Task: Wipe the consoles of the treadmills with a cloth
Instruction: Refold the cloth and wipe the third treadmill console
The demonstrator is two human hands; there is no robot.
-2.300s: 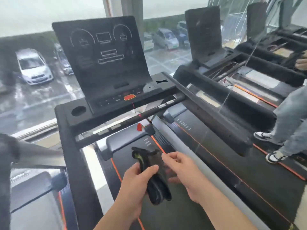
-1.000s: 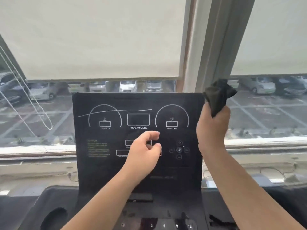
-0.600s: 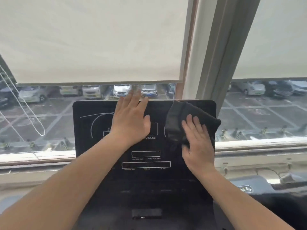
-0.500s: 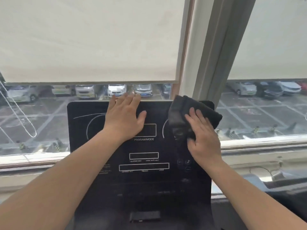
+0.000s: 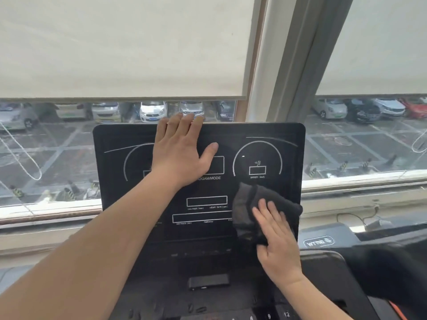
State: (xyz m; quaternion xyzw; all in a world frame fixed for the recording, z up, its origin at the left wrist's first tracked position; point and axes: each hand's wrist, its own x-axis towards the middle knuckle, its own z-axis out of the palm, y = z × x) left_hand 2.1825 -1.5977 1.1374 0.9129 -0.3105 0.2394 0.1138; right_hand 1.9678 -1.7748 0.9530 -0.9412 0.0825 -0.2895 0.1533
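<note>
Masking console (image 5: 111,139): cloth (image 5: 248,204), left hand (image 5: 182,153)

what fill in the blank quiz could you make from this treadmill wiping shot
1. The right hand presses a ____ cloth flat against the console.
2. The left hand lies flat, its fingertips reaching the console's ____ edge.
3. The box inside the right dial is labelled ____ km/h.
4. Below the blind, parked ____ show outside.

Missing words: black; top; SPEED; cars
</note>
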